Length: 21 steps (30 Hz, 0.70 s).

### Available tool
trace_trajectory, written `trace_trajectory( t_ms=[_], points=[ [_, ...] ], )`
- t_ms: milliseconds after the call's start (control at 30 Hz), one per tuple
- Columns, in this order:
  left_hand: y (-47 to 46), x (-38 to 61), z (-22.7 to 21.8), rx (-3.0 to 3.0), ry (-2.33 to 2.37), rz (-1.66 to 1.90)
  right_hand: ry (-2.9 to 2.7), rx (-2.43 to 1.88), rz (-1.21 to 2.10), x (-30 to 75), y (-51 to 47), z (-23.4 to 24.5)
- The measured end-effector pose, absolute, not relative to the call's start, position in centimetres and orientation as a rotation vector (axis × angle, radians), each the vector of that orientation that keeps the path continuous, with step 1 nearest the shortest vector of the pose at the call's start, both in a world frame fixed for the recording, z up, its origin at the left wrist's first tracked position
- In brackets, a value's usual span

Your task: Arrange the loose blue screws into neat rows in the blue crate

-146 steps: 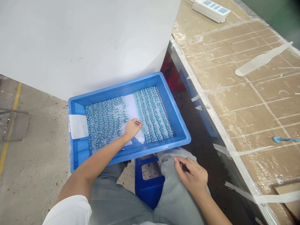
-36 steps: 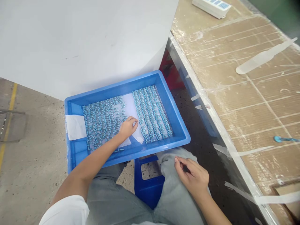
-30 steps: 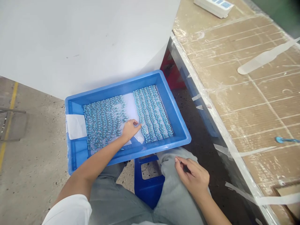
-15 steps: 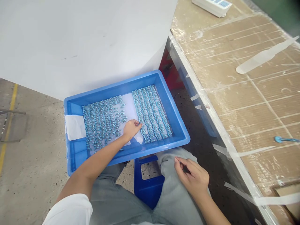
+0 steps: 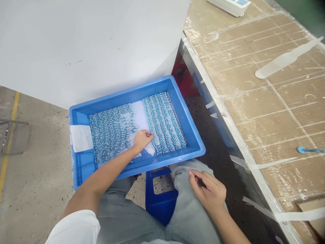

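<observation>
My left hand (image 5: 142, 139) is inside a blue plastic tray (image 5: 137, 170), fingers pinched together at the edge of the right-hand block of small parts. What sits between those fingertips is too small to make out. The small blue-and-silver parts (image 5: 165, 122) stand in close rows on the right. Another group of small blue parts (image 5: 109, 132) lies in looser rows on the left. A pale strip of liner (image 5: 139, 113) shows between the two groups. Over my knee, outside the tray, my right hand (image 5: 209, 189) has thumb and forefinger pressed together; anything in them is hidden.
A cardboard-covered table (image 5: 274, 101) runs along the right, with a blue round-headed tool (image 5: 302, 150) and a white device (image 5: 232, 6) on it. A white panel (image 5: 88, 44) rises behind the tray. Under the tray stands a blue stool (image 5: 161, 203). White paper (image 5: 81, 138) hangs over the tray's left end.
The view has shifted very slightly. Both hands keep the same place and pinch, and the rows of parts look the same.
</observation>
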<state>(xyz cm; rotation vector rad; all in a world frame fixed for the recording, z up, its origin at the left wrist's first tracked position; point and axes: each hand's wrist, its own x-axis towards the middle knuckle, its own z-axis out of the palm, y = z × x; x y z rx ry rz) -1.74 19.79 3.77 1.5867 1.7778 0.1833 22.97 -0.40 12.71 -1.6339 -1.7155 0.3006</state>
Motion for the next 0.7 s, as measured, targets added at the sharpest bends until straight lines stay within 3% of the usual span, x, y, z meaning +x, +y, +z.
trace_trajectory(
  t_ms=[700],
  points=[
    [19.8,-1.8,4.7,1.608,1.821,0.110,-1.722,-1.609,0.289,22.7,-0.3,12.9]
  ],
)
